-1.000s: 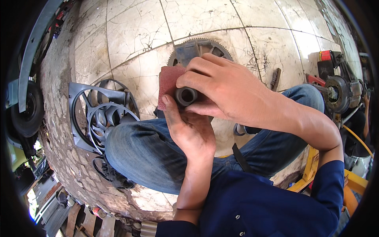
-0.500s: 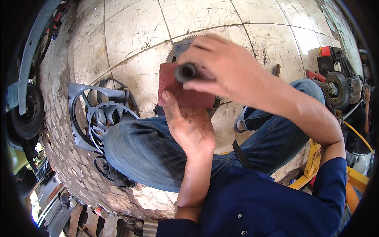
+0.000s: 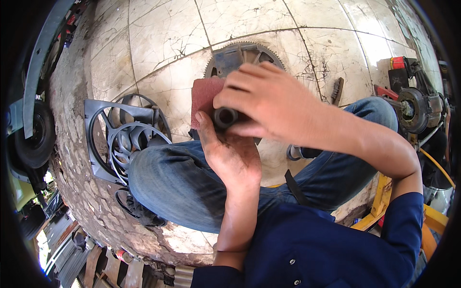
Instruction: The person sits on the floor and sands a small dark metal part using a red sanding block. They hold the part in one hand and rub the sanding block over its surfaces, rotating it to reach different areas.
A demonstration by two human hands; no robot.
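Observation:
A square of reddish-brown sandpaper (image 3: 201,98) lies across the palm and fingers of my left hand (image 3: 233,156), its thumb pressed over the near edge. My right hand (image 3: 269,98) is closed around a short dark hollow cylindrical part (image 3: 224,117), whose round open end faces up toward me. The part sits against the sandpaper near the left thumb. My right hand covers the right half of the sheet and the left fingertips. Beyond my hands a toothed ring gear (image 3: 240,48) with a dark centre rests on the tiled floor.
A grey fan shroud (image 3: 98,144) leans by my left knee on the rough stone strip. To the right lie a wire brush (image 3: 337,91) and a hub-like assembly (image 3: 409,109). A yellow frame (image 3: 379,204) stands near my right elbow. A tyre (image 3: 36,137) is at far left.
My right hand has moved the hollow part nearer to me across the sandpaper, toward the left palm. More of the ring gear behind now shows. My left hand has barely moved.

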